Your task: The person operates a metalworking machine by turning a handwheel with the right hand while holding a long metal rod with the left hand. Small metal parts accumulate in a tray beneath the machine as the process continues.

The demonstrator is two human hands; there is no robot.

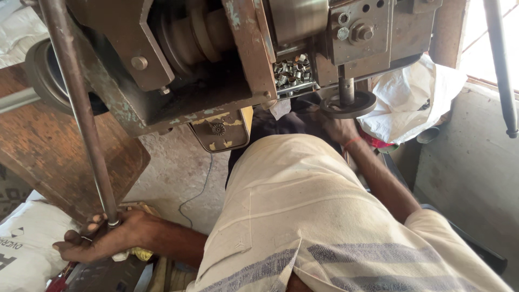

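Note:
My left hand (102, 238) grips the lower end of a long rusty metal lever rod (75, 103) that rises to the top left. My right hand (338, 128) reaches forward under the heavy metal press machine (178, 59), beside a round handwheel (348, 105) on a vertical shaft. Whether that hand holds anything is hidden by the wheel and my body. A small tray of several shiny metal pieces (292, 70) sits in the machine just above it. My cream shirt (303, 211) fills the lower middle.
A worn wooden board (48, 151) stands at the left. White sacks lie at the lower left (27, 243) and upper right (411, 97). A thin wire (200, 189) runs over the concrete floor. A dark rod (500, 59) hangs at the right edge.

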